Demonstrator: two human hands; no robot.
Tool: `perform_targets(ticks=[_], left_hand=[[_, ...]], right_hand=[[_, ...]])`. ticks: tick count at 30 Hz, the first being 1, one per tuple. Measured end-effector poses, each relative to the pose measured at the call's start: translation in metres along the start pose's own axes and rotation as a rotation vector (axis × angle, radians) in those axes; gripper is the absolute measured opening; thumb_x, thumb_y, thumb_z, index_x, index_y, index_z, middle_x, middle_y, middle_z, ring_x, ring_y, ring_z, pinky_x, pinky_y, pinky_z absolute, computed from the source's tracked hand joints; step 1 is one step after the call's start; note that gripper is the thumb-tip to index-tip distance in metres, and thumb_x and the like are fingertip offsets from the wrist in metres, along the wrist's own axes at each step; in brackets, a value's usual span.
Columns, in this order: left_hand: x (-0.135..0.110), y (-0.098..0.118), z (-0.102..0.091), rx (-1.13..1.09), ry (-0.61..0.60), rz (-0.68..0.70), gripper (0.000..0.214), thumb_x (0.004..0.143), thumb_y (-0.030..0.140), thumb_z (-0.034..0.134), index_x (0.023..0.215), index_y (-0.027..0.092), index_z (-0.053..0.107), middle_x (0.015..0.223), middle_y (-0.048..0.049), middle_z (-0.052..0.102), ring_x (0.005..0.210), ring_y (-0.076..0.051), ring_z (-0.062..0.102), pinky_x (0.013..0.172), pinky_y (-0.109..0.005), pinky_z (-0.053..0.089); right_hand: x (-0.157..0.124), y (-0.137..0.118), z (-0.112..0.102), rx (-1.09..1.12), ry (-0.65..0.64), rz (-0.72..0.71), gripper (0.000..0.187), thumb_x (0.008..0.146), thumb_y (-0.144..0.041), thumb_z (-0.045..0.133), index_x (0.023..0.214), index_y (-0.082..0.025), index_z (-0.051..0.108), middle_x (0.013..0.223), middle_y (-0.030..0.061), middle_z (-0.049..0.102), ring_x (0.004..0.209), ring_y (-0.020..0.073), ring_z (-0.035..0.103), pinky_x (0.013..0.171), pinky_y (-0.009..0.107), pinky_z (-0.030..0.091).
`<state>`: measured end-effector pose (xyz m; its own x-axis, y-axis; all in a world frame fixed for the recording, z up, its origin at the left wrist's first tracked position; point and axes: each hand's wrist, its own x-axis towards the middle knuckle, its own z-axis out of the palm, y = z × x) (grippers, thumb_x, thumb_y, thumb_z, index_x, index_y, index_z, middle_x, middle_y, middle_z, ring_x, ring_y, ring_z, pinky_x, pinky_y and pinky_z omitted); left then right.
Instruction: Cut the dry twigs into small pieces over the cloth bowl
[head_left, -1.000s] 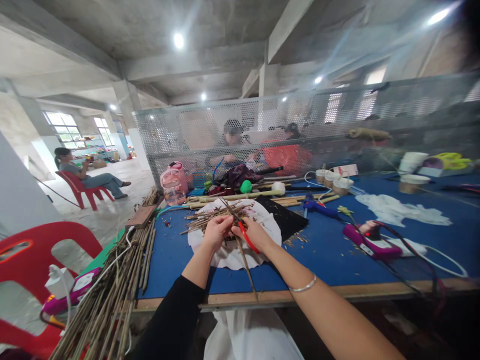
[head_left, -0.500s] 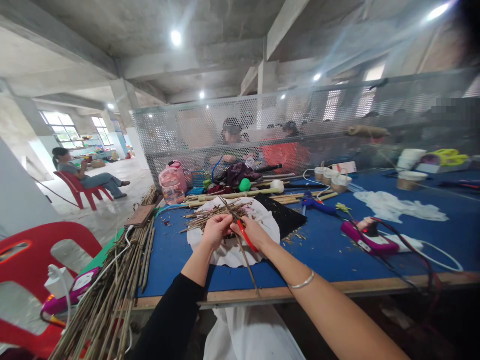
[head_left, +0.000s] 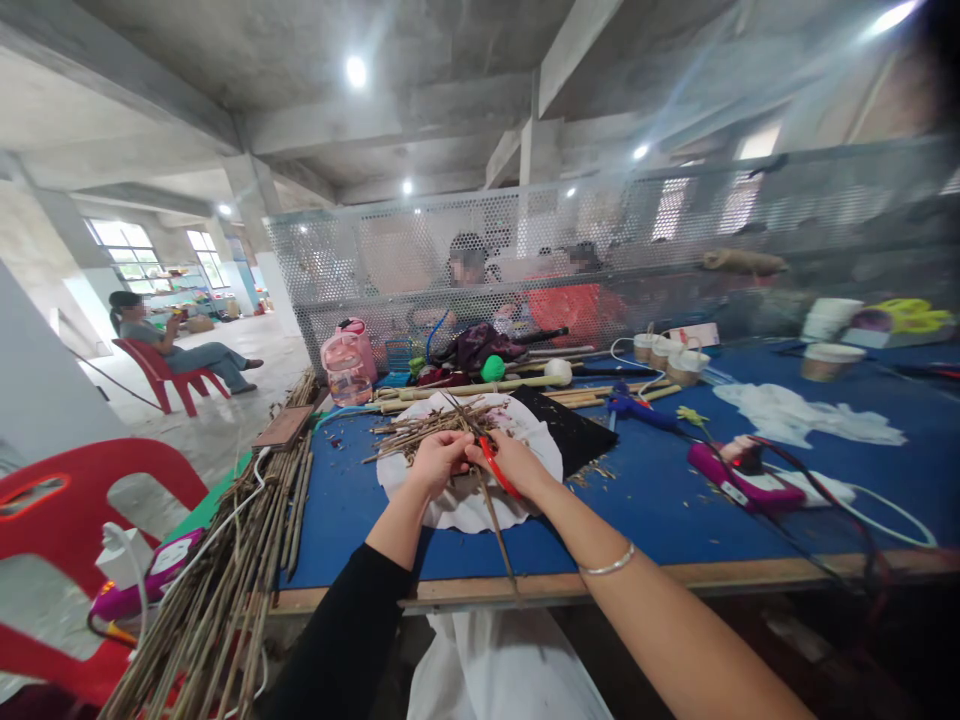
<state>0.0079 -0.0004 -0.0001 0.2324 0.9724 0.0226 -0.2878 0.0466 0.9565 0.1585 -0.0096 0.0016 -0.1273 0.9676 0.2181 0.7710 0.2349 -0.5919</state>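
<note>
My right hand [head_left: 511, 462] is closed on red-handled scissors [head_left: 498, 466], whose blades point away from me. Close beside it, my left hand [head_left: 441, 458] pinches a thin brown stick [head_left: 495, 525] that slants down past the table's front edge. Both hands are over a round white cloth [head_left: 450, 512] that carries a heap of short cut twigs [head_left: 409, 430]. The fingertips of the two hands nearly meet, and the exact cutting spot is too small to make out.
A bundle of long sticks [head_left: 217, 570] lies at the table's left edge beside a red chair [head_left: 97, 500]. Purple power strips [head_left: 742, 480], a glue gun [head_left: 637, 408] and paper cups [head_left: 686, 365] are to the right. A perforated metal screen [head_left: 360, 260] stands behind, with people beyond it.
The view has shifted slightly. My hands stay close together over the cloth, and the scissors and stick are held much as before.
</note>
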Motion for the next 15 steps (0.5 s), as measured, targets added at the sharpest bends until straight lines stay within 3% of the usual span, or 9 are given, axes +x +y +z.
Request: perform_targets(ticks=[8,15], left_hand=[[0.0011,-0.002,-0.0003,0.004,0.004,-0.009,0.036,0.054,0.04,0.077,0.071,0.011,0.064,0.054,0.0003,0.056,0.043,-0.004,0.045,0.041,-0.016,0.035],[0.0014,-0.0015,-0.0026,-0.035,0.02,0.012,0.04,0.053,0.041,0.077,0.079,0.011,0.067,0.057,0.0,0.058,0.045,-0.004,0.047,0.044,-0.017,0.038]], right_hand=[[0.0053,0.0009,0.0019,0.056,-0.023,-0.035,0.046,0.076,-0.061,0.048,0.076,-0.017,0.062,0.077,0.0089,0.067,0.071,0.0218,0.061,0.058,0.027,0.039],[0.0012,0.0041,0.0001,0.01,-0.055,-0.005,0.045,0.073,-0.06,0.055,0.095,-0.02,0.055,0.089,0.0086,0.066,0.079,0.0227,0.061,0.061,0.026,0.037]])
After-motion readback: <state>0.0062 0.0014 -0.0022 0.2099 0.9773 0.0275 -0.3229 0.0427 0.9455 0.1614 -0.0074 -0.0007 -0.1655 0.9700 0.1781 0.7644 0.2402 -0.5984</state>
